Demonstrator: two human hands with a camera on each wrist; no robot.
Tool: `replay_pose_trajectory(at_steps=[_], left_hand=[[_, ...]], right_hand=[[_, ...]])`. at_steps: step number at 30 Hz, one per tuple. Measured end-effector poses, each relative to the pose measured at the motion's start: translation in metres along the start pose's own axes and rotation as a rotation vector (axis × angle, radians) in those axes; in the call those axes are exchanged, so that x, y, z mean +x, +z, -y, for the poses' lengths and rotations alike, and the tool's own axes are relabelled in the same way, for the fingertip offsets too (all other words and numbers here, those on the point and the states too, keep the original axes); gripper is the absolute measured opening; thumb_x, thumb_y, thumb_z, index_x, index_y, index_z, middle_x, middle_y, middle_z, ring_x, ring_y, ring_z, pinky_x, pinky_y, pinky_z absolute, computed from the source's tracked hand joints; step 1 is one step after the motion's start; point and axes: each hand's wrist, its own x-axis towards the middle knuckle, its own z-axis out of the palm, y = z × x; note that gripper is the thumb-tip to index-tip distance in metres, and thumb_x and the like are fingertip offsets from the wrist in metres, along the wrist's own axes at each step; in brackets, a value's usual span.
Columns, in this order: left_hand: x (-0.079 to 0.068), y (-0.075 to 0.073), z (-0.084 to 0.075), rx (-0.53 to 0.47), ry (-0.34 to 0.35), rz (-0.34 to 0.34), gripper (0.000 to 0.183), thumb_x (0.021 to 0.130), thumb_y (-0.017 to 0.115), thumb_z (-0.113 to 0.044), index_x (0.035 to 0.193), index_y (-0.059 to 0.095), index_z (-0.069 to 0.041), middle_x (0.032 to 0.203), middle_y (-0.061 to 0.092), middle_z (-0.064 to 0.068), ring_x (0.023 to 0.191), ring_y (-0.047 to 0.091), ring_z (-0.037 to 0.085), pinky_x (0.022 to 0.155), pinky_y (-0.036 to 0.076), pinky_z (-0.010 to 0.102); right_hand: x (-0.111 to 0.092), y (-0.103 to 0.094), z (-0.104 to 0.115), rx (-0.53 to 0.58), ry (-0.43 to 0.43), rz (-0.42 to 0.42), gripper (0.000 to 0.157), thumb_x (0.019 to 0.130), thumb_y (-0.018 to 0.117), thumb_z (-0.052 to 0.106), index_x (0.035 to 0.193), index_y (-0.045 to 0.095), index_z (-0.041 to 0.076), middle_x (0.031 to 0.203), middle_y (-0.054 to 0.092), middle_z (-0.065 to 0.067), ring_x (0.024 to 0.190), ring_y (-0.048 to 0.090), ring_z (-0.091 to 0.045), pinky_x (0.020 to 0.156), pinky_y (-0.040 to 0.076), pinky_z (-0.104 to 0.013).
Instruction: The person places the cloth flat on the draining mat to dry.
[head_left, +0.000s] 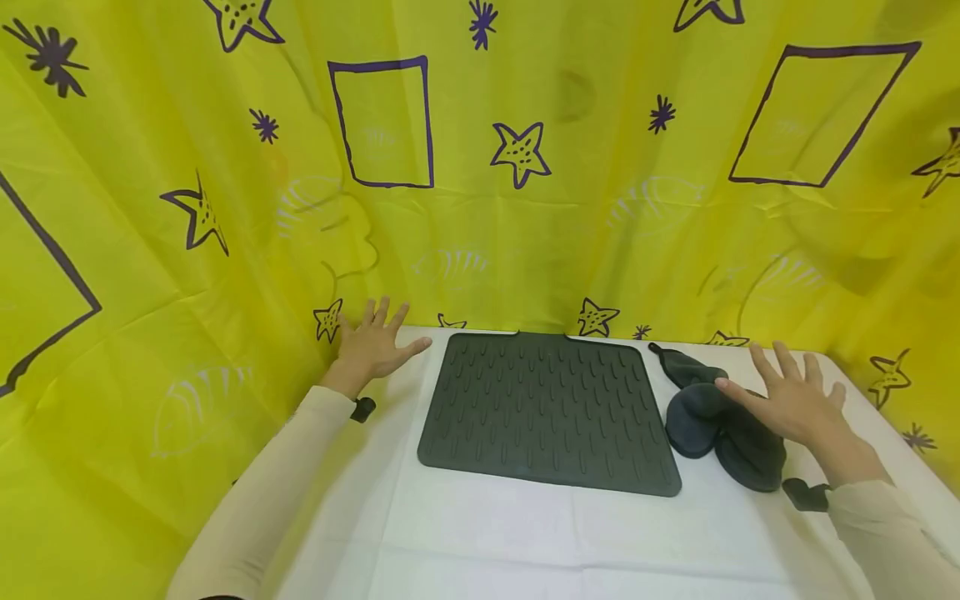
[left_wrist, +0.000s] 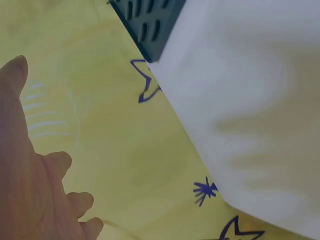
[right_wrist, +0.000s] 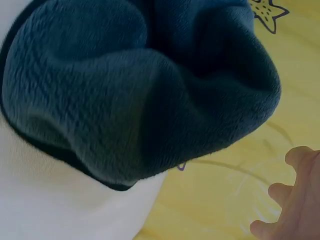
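Note:
A dark grey drying mat [head_left: 551, 412] with raised ridges lies flat on the white table. Left of its back corner, my left hand [head_left: 372, 346] is held with fingers spread and nothing in it. In the left wrist view a corner of the mat [left_wrist: 150, 22] shows at the top, away from the left hand [left_wrist: 35, 190]. To the mat's right lies a crumpled dark fleecy cloth [head_left: 693, 421] with a small loop at its far end. My right hand [head_left: 798, 408], fingers spread, overlaps the cloth's right side in the head view; the right wrist view shows the fleece [right_wrist: 110, 100] beside the fingers [right_wrist: 280, 195].
A yellow curtain [head_left: 517, 233] with drawn stars and frames hangs behind the table and down its left side. White cloth [head_left: 480, 533] covers the tabletop, with creases toward the front. Dark straps [head_left: 806, 495] sit at both wrists.

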Motion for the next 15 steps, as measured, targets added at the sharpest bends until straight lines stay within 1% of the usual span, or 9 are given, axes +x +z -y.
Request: replay_pose_trajectory(at_steps=[5,8,12,15], left_hand=[[-0.005,0.007,-0.009,-0.007,0.013,0.000,0.095,0.093,0.027,-0.084,0.166,0.009,-0.027,0.173,0.003,0.015,0.159,0.002,0.042,0.113,-0.006,0.081],[-0.009,0.011,-0.015,-0.019,0.023,-0.002,0.093,0.094,0.029,-0.082,0.166,0.010,-0.026,0.173,0.002,0.016,0.159,0.002,0.043,0.113,-0.008,0.080],[-0.016,0.017,-0.024,-0.037,0.040,-0.031,0.089,0.096,0.033,-0.079,0.165,0.016,-0.026,0.173,0.005,0.017,0.158,0.006,0.045,0.114,-0.009,0.079],[-0.021,0.021,-0.030,-0.052,0.050,-0.042,0.088,0.096,0.035,-0.078,0.165,0.020,-0.026,0.173,0.007,0.017,0.159,0.007,0.043,0.115,-0.005,0.079]], right_hand=[[-0.002,0.003,0.008,0.002,-0.014,-0.022,0.098,0.099,0.035,0.072,0.163,-0.006,0.009,0.163,-0.007,-0.037,0.142,-0.009,-0.072,0.097,-0.002,-0.090],[-0.004,0.004,0.015,0.006,-0.026,-0.040,0.095,0.100,0.035,0.070,0.163,-0.001,0.009,0.164,-0.005,-0.036,0.143,-0.006,-0.071,0.098,0.000,-0.090],[-0.007,0.006,0.021,0.015,-0.041,-0.077,0.093,0.101,0.037,0.068,0.164,0.005,0.008,0.165,-0.001,-0.035,0.144,-0.002,-0.068,0.100,0.002,-0.088],[-0.010,0.008,0.025,0.013,-0.052,-0.100,0.091,0.102,0.038,0.067,0.164,0.008,0.007,0.165,0.001,-0.034,0.144,0.002,-0.067,0.100,0.004,-0.088]])
